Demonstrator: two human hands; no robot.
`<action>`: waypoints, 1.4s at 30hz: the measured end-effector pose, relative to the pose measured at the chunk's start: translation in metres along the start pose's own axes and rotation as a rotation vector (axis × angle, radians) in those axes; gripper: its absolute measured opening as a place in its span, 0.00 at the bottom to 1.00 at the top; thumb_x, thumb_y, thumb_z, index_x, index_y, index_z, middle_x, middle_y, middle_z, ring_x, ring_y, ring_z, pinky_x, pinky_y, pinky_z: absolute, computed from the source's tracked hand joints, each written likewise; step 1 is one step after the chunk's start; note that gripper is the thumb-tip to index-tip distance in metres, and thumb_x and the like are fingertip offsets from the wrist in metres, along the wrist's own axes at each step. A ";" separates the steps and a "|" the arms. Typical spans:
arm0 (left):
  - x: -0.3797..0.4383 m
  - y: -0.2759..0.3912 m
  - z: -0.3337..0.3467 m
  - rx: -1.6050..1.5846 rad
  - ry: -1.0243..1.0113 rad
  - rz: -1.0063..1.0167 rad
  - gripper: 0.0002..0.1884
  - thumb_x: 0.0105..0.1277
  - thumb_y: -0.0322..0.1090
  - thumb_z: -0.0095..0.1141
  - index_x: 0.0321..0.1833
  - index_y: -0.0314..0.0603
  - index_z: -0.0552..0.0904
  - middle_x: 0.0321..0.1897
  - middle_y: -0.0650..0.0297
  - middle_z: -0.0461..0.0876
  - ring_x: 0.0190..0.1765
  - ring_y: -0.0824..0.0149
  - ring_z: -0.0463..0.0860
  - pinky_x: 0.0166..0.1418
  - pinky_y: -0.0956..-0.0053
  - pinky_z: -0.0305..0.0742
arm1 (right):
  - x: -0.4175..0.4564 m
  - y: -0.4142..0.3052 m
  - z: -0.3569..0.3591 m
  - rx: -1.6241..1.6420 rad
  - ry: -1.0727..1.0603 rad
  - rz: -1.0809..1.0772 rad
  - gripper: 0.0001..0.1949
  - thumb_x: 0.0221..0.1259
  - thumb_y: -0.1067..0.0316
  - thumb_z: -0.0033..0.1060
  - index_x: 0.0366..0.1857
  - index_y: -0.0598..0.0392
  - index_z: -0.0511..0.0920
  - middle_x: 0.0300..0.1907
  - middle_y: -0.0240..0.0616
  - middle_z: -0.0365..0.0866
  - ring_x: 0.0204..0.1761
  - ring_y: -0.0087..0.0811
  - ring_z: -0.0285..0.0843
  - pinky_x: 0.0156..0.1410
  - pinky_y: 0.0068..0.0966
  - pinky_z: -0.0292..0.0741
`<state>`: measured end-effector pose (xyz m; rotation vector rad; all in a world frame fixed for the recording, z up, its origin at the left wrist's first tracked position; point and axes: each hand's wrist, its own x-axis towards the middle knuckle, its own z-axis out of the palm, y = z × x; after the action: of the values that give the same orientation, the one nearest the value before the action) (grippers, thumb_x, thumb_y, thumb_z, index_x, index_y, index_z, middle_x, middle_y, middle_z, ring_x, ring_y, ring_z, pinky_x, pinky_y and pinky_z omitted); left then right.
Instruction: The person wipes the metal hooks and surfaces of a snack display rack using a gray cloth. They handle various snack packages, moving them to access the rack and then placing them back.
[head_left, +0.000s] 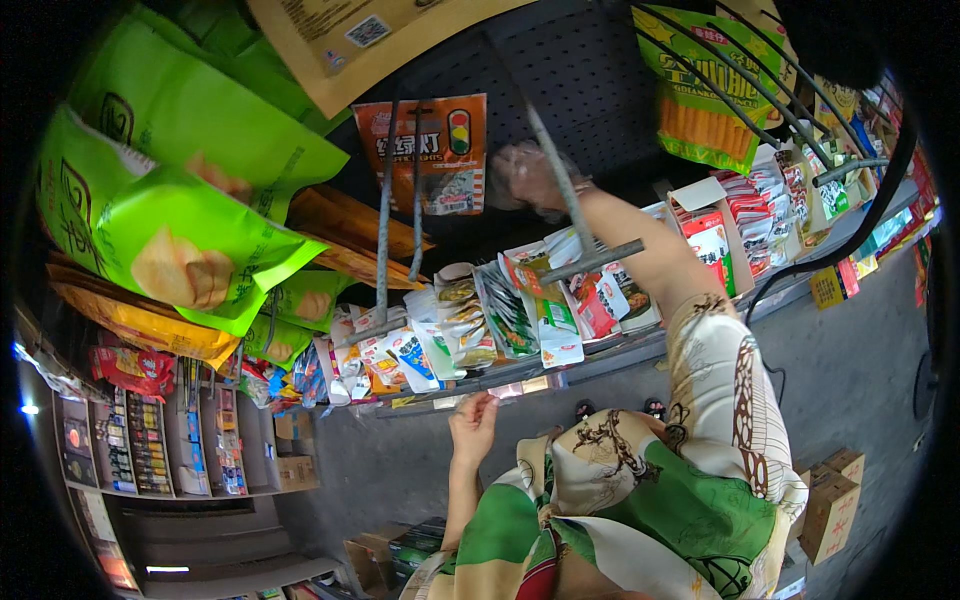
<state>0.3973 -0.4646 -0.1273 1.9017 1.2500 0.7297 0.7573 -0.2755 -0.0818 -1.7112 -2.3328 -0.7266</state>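
My right hand reaches to the back of a display rack, in front of its dark perforated back panel. It is blurred, with what looks like clear plastic around the fingers; whether it grips something I cannot tell. Just left of it, an orange snack packet hangs behind metal hook prongs. My left hand is held below the shelf edge, thumb and fingertips together, with nothing visible between them. Between the two hands, open boxes of small snack sachets line the shelf.
Large green snack bags hang at the left. A green-yellow packet hangs at the upper right near more protruding prongs. A black cable curves along the right. Cardboard boxes stand on the floor, and stocked shelves are at the lower left.
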 end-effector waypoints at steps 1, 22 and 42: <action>-0.004 -0.003 -0.003 -0.015 0.030 0.011 0.09 0.58 0.29 0.55 0.37 0.29 0.77 0.26 0.61 0.80 0.30 0.74 0.78 0.35 0.82 0.73 | -0.012 0.007 -0.005 -0.029 -0.075 -0.166 0.20 0.42 0.72 0.56 0.45 0.61 0.74 0.49 0.47 0.71 0.52 0.43 0.66 0.58 0.36 0.64; -0.065 -0.079 -0.018 0.073 0.134 -0.230 0.11 0.53 0.34 0.60 0.32 0.31 0.78 0.25 0.54 0.76 0.26 0.60 0.78 0.28 0.73 0.73 | 0.024 -0.042 0.019 0.629 -0.050 0.268 0.11 0.51 0.71 0.46 0.39 0.61 0.70 0.34 0.49 0.74 0.40 0.46 0.72 0.46 0.35 0.70; -0.065 -0.101 0.026 0.118 0.080 -0.187 0.11 0.53 0.35 0.60 0.31 0.33 0.78 0.23 0.54 0.77 0.24 0.61 0.77 0.29 0.73 0.72 | -0.044 0.028 0.008 0.008 -0.492 -0.180 0.10 0.51 0.71 0.46 0.36 0.57 0.77 0.41 0.43 0.76 0.49 0.40 0.70 0.52 0.34 0.70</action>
<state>0.3420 -0.5060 -0.2295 1.8327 1.5282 0.6514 0.7997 -0.3024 -0.0983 -1.8620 -2.8331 -0.3422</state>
